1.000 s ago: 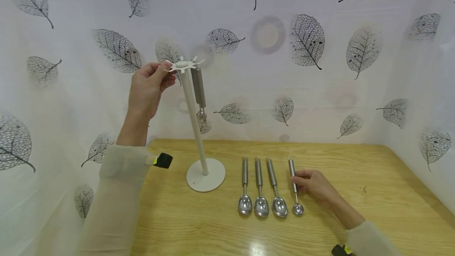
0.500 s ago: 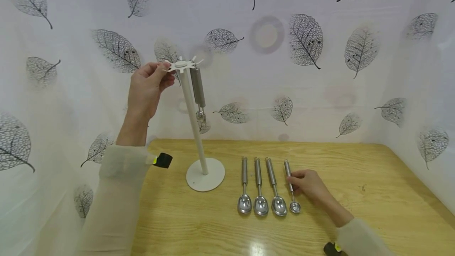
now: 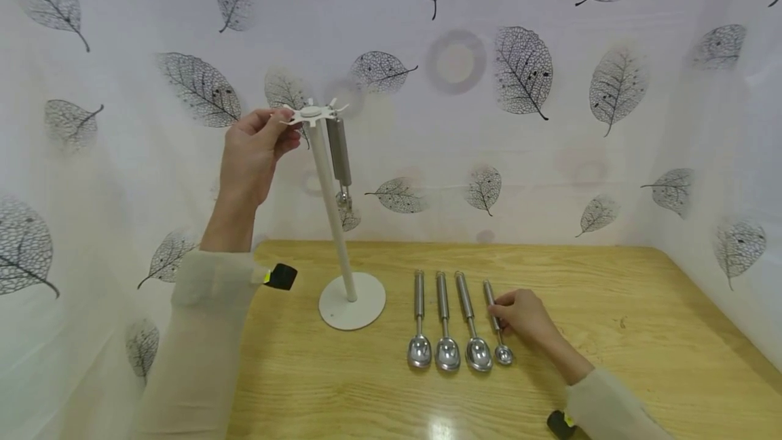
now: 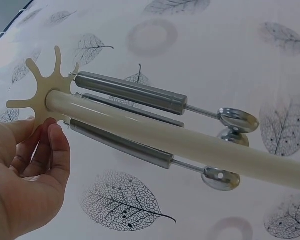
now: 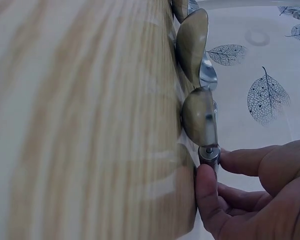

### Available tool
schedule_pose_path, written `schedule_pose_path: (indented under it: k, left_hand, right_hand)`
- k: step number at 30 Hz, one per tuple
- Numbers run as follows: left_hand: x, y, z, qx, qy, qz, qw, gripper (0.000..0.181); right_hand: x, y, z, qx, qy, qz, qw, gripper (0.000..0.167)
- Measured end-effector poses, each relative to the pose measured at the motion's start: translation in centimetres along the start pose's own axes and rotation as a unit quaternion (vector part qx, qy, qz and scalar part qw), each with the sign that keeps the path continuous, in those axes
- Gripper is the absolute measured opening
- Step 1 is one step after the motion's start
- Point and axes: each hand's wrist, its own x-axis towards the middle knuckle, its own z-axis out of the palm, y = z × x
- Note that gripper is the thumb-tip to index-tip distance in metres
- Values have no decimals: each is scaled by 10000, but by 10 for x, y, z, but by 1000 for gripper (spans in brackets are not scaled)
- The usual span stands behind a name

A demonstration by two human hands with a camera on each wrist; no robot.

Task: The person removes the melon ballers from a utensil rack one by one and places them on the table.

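A white stand (image 3: pixel 352 301) has a round base and a pronged top; my left hand (image 3: pixel 253 155) pinches one prong at its left side. Three metal scoops hang from other prongs, plainest in the left wrist view, one of them a scoop (image 4: pixel 130 91) with a thick handle. On the table, my right hand (image 3: pixel 528 318) grips the small scoop (image 3: pixel 492 304) by its handle, its bowl toward the front. To its left lie three larger scoops side by side, the nearest a scoop (image 3: pixel 466 297). The right wrist view shows fingers around the small scoop's handle.
The wooden table (image 3: pixel 611 290) runs under everything. A white curtain (image 3: pixel 550 155) with leaf prints stands behind it and at both sides. Black straps with yellow marks are near both sleeves.
My right hand has moved the small scoop left, closer to the row of larger scoops, and its handle is more tilted. My left hand stays on the stand's top.
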Motion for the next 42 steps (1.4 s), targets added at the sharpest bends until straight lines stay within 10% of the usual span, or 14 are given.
schedule_pose_path:
  k: [15, 42]
  left_hand:
    - [4, -4, 2, 139, 213, 11, 9997, 12]
    - [0, -1, 3, 166, 118, 26, 9998, 12]
  right_hand:
    - [1, 0, -16, 5, -26, -94, 10000, 39]
    - [34, -122, -17, 756, -507, -1520, 9842, 39]
